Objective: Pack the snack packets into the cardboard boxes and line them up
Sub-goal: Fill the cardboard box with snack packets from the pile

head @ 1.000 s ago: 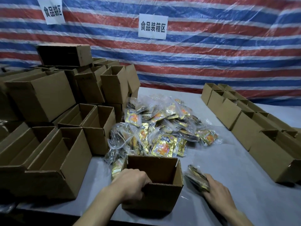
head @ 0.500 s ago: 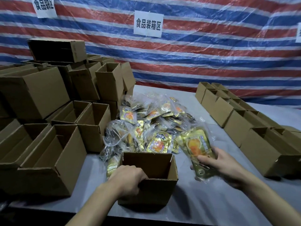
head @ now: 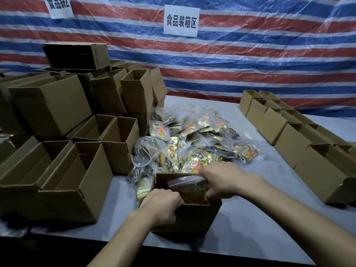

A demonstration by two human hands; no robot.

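The left hand [head: 163,204] grips the near rim of a small open brown cardboard box [head: 192,218], fingers curled over the edge, apparently to steady it. The right hand [head: 221,180] clasps a clear plastic snack packet [head: 186,185] and holds it partly inside the box's open top. The box stands on the grey table [head: 260,228], just in front of the heap of gold and orange snack packets [head: 192,139], within easy reach. Empty brown boxes [head: 63,205] are stacked at left. A line of brown boxes [head: 269,124] runs along the right, contents hidden.
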